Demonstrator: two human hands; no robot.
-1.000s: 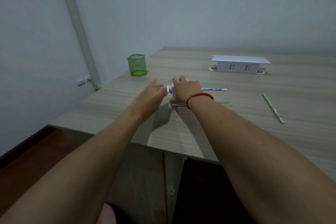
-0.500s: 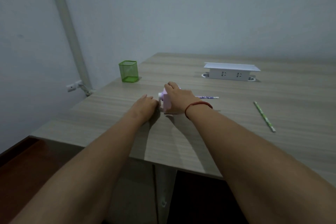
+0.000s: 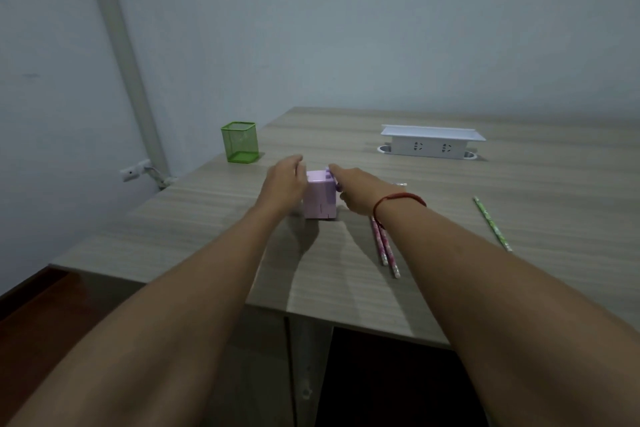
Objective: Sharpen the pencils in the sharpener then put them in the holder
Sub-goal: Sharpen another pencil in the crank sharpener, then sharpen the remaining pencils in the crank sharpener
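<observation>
Head camera: Both of your arms reach out over a wood-grain table point(image 3: 519, 270), meeting at a small pink sharpener point(image 3: 320, 199) that stands upright near the table's left side. Your left hand point(image 3: 285, 184) is cupped against the sharpener's left face, with the fingers curled toward its far side and the thumb at its top edge. The hand is slightly blurred. Your right hand point(image 3: 353, 192), with a red string bracelet point(image 3: 398, 201) at the wrist, closes on the sharpener's right side. Its forefinger lies on the purple part at the top, while the other fingers are hidden behind the hand.

Two pink pencils point(image 3: 384, 246) lie side by side on the table, just under your right wrist. The end of another pencil point(image 3: 400, 185) shows just beyond that wrist. A green pencil point(image 3: 491, 224) lies alone, well off to the right. The green mesh holder point(image 3: 240, 142) stands at the table's far left corner, apart from the sharpener, and no pencil shows above its rim.

A white socket box point(image 3: 429, 146) with a raised lid sits toward the back of the table. A pale pipe point(image 3: 121, 55) runs down the wall at left to a wall fitting point(image 3: 133, 172).
</observation>
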